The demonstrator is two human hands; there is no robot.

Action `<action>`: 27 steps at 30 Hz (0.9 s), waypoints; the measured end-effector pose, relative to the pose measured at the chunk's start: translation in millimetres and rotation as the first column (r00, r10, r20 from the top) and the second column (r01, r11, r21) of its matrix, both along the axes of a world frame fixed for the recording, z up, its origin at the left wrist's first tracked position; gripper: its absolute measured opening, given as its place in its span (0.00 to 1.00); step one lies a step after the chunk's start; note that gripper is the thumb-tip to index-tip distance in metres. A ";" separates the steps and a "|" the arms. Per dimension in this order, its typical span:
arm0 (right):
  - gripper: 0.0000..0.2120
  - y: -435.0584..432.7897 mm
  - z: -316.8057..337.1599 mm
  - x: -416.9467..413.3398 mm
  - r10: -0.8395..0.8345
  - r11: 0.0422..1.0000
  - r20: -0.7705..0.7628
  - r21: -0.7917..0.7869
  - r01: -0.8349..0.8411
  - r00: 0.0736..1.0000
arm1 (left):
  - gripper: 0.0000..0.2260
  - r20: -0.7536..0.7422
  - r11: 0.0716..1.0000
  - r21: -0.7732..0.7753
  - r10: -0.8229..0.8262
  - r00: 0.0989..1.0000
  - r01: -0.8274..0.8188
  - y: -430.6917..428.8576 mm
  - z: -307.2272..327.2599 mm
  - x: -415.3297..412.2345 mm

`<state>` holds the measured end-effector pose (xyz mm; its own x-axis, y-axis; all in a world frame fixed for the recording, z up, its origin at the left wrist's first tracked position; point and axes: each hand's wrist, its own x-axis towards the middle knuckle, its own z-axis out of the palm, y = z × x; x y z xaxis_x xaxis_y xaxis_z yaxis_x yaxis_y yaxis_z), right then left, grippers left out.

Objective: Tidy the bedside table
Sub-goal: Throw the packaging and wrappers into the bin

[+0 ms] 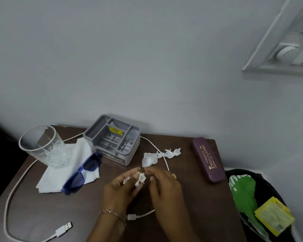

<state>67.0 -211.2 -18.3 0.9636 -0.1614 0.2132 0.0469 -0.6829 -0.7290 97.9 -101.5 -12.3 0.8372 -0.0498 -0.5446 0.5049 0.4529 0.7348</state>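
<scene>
Left grip (119, 187) pinches a tissue wad (140, 179); right grip (164, 186), loose and empty, sits nearer the torn tissue (160, 155) just beyond

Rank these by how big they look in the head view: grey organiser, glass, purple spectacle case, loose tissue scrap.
Largest: grey organiser and glass, which look too alike to split firmly.
Then: purple spectacle case.
Smallest: loose tissue scrap.

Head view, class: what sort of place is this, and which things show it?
Probably a bedroom corner: a small dark table set against a plain wall carries a drinking glass, a spectacle case and a charging cable, all typical bedside things.
</scene>
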 end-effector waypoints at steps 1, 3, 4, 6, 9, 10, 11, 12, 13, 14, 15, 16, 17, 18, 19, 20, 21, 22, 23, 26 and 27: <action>0.13 -2.0 -2.9 6.8 -0.039 0.997 0.004 -0.072 0.039 0.999 | 0.07 0.014 1.000 0.006 0.022 1.000 -0.022 1.9 0.5 1.6; 0.16 -7.5 -9.5 22.4 -0.107 0.977 -0.040 -0.192 0.098 0.993 | 0.07 0.038 0.999 0.007 0.050 0.998 -0.051 3.8 1.5 3.0; 0.20 -10.4 -12.9 31.3 -0.132 0.969 -0.090 -0.220 0.109 0.987 | 0.07 0.041 0.998 -0.003 0.059 0.997 -0.059 4.2 2.3 3.1; 0.25 -13.5 -20.0 48.2 -0.167 0.965 -0.171 -0.229 0.126 0.971 | 0.07 0.030 0.998 -0.029 0.061 0.998 -0.060 4.2 3.1 3.2; 0.19 -8.4 -35.5 60.1 -0.166 0.942 -0.135 -0.315 0.117 0.977 | 0.08 0.021 0.997 -0.056 0.045 0.999 -0.044 4.9 1.3 4.9; 0.15 -6.8 -39.5 60.0 -0.159 0.934 -0.094 -0.336 0.119 0.983 | 0.08 0.018 0.997 -0.058 0.044 0.999 -0.043 5.5 0.7 5.4; 0.10 -6.5 -41.9 58.5 -0.157 0.929 -0.056 -0.347 0.128 0.986 | 0.08 0.014 0.997 -0.057 0.044 0.999 -0.043 6.0 -0.2 5.9; 0.07 -7.9 -44.6 56.5 -0.153 0.927 -0.028 -0.349 0.134 0.988 | 0.08 0.008 0.997 -0.057 0.046 0.999 -0.045 6.2 -1.0 6.3; 0.06 -10.4 -46.4 54.9 -0.144 0.931 -0.006 -0.339 0.134 0.990 | 0.08 0.003 0.997 -0.056 0.045 0.999 -0.045 6.2 -1.9 6.4; 0.07 -13.3 -46.6 53.1 -0.129 0.939 0.013 -0.321 0.127 0.992 | 0.08 -0.001 0.997 -0.057 0.043 0.999 -0.043 5.9 -2.4 6.3; 0.08 -15.8 -43.2 51.3 -0.118 0.951 0.037 -0.284 0.124 0.992 | 0.09 -0.001 0.998 -0.059 0.037 0.999 -0.037 5.0 -2.9 6.4; 0.08 -17.6 -36.2 49.6 -0.120 0.966 0.072 -0.220 0.133 0.990 | 0.09 0.000 0.998 -0.061 0.027 1.000 -0.027 3.8 -3.3 6.4; 0.10 -18.8 -27.4 46.8 -0.145 0.979 0.107 -0.131 0.158 0.984 | 0.09 0.002 0.998 -0.068 0.015 1.000 -0.015 2.6 -3.6 6.2; 0.12 -20.4 -18.6 43.5 -0.192 0.980 0.131 -0.026 0.197 0.973 | 0.09 0.002 0.997 -0.076 0.009 1.000 -0.008 0.8 -4.2 5.8; 0.13 -21.7 -9.0 38.7 -0.248 0.967 0.119 0.093 0.238 0.961 | 0.10 0.000 0.997 -0.081 0.004 1.000 -0.004 -1.7 -5.5 5.4; 0.12 -23.0 -0.7 33.0 -0.281 0.937 0.070 0.235 0.258 0.957 | 0.10 -0.001 0.996 -0.084 -0.001 1.000 0.001 -4.3 -6.2 4.3; 0.11 -23.4 7.0 26.6 -0.270 0.880 -0.010 0.404 0.251 0.963 | 0.10 -0.005 0.996 -0.090 -0.012 1.000 0.012 -7.4 -6.2 3.1; 0.10 -22.8 13.8 19.1 -0.208 0.782 -0.096 0.581 0.225 0.973 | 0.10 -0.012 0.995 -0.098 -0.026 1.000 0.025 -11.0 -6.0 1.6; 0.10 -22.3 18.1 11.6 -0.124 0.656 -0.163 0.726 0.204 0.979 | 0.10 -0.023 0.992 -0.115 -0.049 0.999 0.046 -15.0 -6.1 -0.2; 0.09 -22.4 18.6 -7.8 -0.043 0.505 -0.220 0.837 0.212 0.974 | 0.10 -0.056 0.973 -0.177 -0.159 0.986 0.147 -25.8 -3.5 -5.9; 0.09 -23.4 15.0 -12.2 -0.062 0.528 -0.231 0.818 0.228 0.971 | 0.10 -0.061 0.966 -0.181 -0.199 0.978 0.185 -28.6 -3.0 -7.4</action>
